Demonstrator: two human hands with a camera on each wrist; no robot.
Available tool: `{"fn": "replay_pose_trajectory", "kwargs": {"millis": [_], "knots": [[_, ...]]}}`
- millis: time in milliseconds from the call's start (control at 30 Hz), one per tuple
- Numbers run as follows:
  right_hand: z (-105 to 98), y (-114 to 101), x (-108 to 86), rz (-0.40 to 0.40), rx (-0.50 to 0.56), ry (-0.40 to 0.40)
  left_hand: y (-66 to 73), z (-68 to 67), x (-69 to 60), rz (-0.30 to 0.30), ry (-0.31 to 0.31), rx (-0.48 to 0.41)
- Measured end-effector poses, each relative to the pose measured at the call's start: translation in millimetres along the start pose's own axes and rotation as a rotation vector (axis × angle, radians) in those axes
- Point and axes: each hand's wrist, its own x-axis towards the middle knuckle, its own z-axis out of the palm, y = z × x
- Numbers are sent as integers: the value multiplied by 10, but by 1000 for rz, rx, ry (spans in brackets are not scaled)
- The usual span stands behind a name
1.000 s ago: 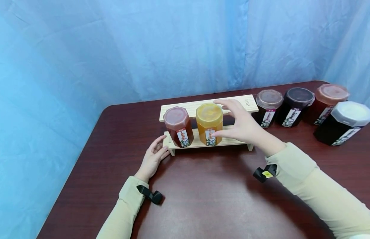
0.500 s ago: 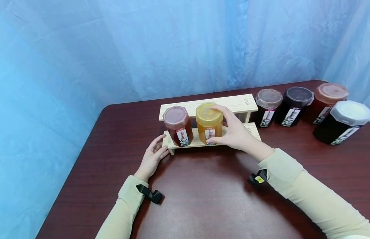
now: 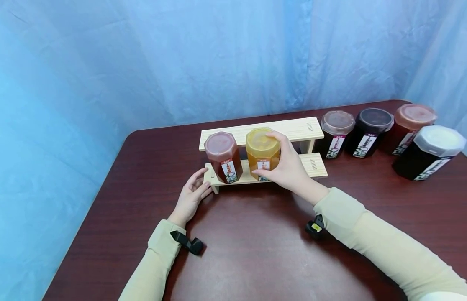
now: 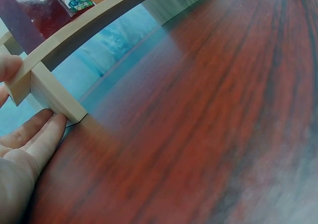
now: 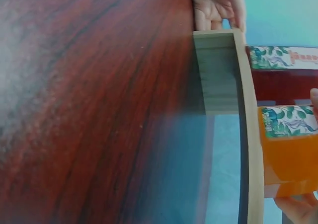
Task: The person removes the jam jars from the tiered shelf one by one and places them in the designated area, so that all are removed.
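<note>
A two-tier wooden rack (image 3: 312,166) stands on the table. On its lower board, a red-brown jar (image 3: 221,150) is at the left, and a yellow jar (image 3: 261,144) is beside it. My right hand (image 3: 291,169) grips the yellow jar from the right, thumb across the front label and fingers round the far side, partly hidden. At the rack's left end, my left hand (image 3: 190,198) touches the board's corner with thumb and finger. Lower fingers (image 4: 47,134) of that hand lie nearly straight against the rack's leg (image 4: 55,96).
Right of the rack stand a brown-lidded jar (image 3: 336,133), a dark-lidded jar (image 3: 370,133), a red jar (image 3: 411,128) and a white-lidded black jar (image 3: 429,154). A blue curtain (image 3: 218,62) hangs behind the dark wooden table (image 3: 252,242).
My right hand has moved left and slightly down, closing its fingers round the yellow jar. The left hand stays at the rack's left end. Both rack jars stay in place.
</note>
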Motion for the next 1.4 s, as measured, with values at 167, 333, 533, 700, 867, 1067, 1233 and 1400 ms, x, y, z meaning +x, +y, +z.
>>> {"fn": "replay_pose_trajectory", "kwargs": {"millis": [167,333,533,700,867,1067,1233,1400], "knots": [[28,5,1,-10,-24,29,18,-1,4,-5,-1,11],[24,-2,-3,-4,-22,30,19,4,2,-11,-3,14],[27,9,-2,-26,-34,35,10,1,-3,-7,1,8],[23,5,2,-36,-43,40,-7,-5,3,5,-1,5],[11,-9,14,-19,-39,44,-17,-4,8,7,-3,2],[-4,-41,22,-9,-40,45,-16,-4,10,4,-2,4],[2,-34,18,-5,-38,52,-14,-3,10,-1,-3,9],[-7,-18,19,-21,-38,70,-21,-5,15,4,-1,7]]}}
